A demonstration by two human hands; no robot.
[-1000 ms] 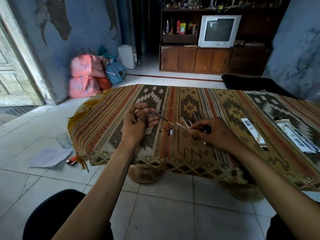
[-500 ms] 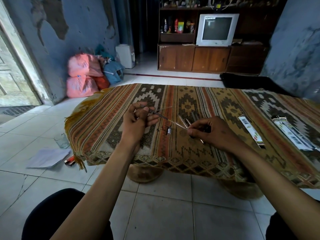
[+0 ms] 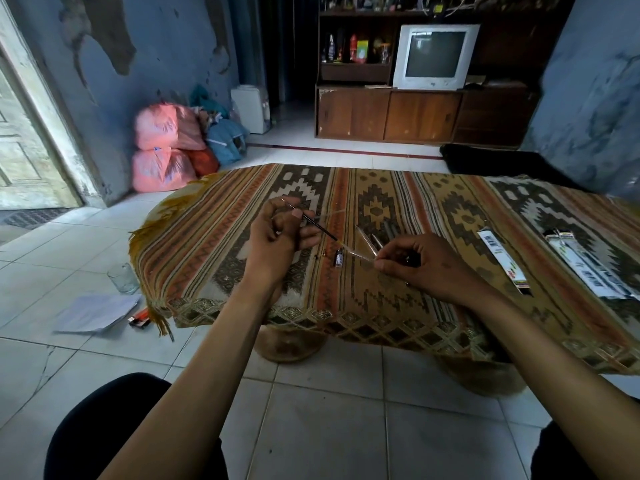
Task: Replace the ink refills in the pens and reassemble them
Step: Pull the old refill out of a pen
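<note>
While the left hand (image 3: 280, 233) is raised above the patterned cloth (image 3: 433, 299), its thumb and fingers pinch a thin dark ink refill (image 3: 313, 225), which slants from the fingertips down toward the right. That refill's lower end meets the mouth of a clear pen barrel (image 3: 360, 255), and the right hand (image 3: 422, 268) pinches the barrel's other end between curled thumb and forefinger; whether the refill tip has entered the barrel is too fine to tell. Something small and dark sits inside the right palm, but it cannot be made out.

Outward from the hands, all placed by the cloth: a short dark pen part with a white label (image 3: 338, 258) lies on it just below the meeting point of refill and barrel. More clear barrels and grey pen pieces (image 3: 379, 239) lie on it just behind the right hand. Toward the cloth's right side lies a long refill packet (image 3: 502, 261) with a barcode, and further right, near the edge of view, lie more long packets (image 3: 585, 268).

Off the cloth's left edge, on the tiled floor, stand a drinking glass (image 3: 122, 278), some papers (image 3: 97, 312) and a red lighter (image 3: 140, 318).
</note>
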